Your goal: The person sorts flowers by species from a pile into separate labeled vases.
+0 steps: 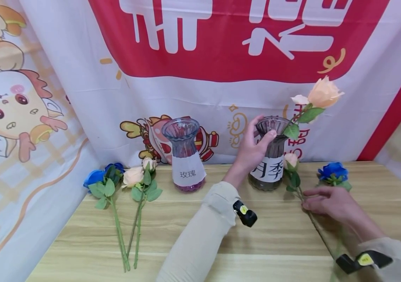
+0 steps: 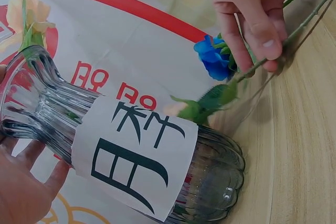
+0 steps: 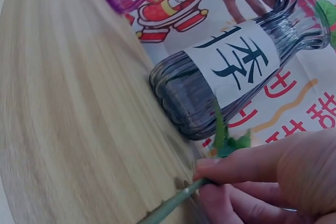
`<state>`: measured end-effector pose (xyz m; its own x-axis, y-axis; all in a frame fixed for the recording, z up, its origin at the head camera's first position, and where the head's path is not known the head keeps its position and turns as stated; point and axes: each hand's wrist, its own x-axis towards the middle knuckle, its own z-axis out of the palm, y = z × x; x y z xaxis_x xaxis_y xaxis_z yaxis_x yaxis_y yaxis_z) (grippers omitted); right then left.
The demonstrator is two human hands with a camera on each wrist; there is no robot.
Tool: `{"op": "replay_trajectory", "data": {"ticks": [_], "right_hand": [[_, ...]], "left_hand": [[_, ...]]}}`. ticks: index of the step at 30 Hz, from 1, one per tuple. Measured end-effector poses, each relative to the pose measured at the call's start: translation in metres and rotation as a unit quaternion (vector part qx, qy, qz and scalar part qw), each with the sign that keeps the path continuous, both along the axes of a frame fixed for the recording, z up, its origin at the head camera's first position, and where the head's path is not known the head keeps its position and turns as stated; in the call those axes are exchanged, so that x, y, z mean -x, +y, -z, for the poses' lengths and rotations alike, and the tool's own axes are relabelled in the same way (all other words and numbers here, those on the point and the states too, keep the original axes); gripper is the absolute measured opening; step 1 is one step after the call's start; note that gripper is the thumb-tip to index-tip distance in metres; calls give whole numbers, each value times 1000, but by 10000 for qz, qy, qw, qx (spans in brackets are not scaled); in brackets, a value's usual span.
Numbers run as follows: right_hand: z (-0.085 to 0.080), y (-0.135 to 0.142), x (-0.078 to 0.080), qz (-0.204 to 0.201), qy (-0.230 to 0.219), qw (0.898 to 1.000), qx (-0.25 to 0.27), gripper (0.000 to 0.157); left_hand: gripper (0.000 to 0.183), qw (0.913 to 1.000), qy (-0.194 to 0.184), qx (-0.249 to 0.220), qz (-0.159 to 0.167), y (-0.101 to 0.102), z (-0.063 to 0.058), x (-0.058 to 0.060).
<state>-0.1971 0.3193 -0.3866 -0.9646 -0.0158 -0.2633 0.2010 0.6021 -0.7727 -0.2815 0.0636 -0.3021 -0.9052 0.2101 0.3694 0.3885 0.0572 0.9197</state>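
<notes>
My left hand (image 1: 254,150) grips the flared rim of a dark grey glass vase (image 1: 266,183), which stands upright with a white label in black characters. A peach rose (image 1: 324,93) leans out over the vase's right side. Between thumb and fingers, my right hand (image 1: 330,203) pinches the stem of a pale pink rose (image 1: 291,161). That bloom is just right of the vase's label, its stem slanting down toward me. In the right wrist view the pinched stem (image 3: 176,201) shows close up, low over the table.
A bluish-purple glass vase (image 1: 186,172) with its own label stands left of centre. Farther left lie blue roses (image 1: 94,179) and pale peach roses (image 1: 133,176) on the wooden table (image 1: 256,266). Another blue rose (image 1: 333,172) lies behind my right hand. A printed cloth (image 1: 214,98) hangs behind.
</notes>
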Motion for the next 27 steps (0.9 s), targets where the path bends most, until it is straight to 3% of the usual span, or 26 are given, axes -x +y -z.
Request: {"op": "replay_trajectory", "data": {"ticks": [3, 6, 9, 11, 12, 16, 20, 23, 25, 27], "right_hand": [[0, 2, 0, 106, -6, 9996, 277, 66], [1, 2, -1, 320, -54, 9939, 1051, 63], [2, 1, -1, 540, -87, 9770, 2061, 39], [3, 2, -1, 626, -81, 9590, 2763, 20], [4, 3, -1, 652, -64, 9495, 3068, 20], [4, 6, 0, 868, -122, 9088, 4079, 34], [1, 9, 0, 1432, -270, 8701, 4709, 28], [-2, 10, -1, 1904, -401, 8312, 5208, 24], [-3, 10, -2, 2166, -413, 8053, 5504, 30], [-4, 11, -1, 2240, -302, 7858, 5756, 39]], "left_hand": [[67, 10000, 8, -30, 26, 0, -1, 0], [67, 10000, 13, -37, 26, 0, -1, -1], [68, 10000, 10, -43, 4, 0, -1, -1], [68, 10000, 6, -31, -14, 0, -1, -1], [68, 10000, 5, -42, -13, 0, -1, -1], [68, 10000, 11, -39, -9, 0, -1, -2], [68, 10000, -13, -19, -24, 0, -1, -2], [68, 10000, -27, -4, -34, 0, -1, -2], [67, 10000, -19, -7, -31, 0, -1, -2], [67, 10000, -8, -16, -26, 0, 0, -2]]}}
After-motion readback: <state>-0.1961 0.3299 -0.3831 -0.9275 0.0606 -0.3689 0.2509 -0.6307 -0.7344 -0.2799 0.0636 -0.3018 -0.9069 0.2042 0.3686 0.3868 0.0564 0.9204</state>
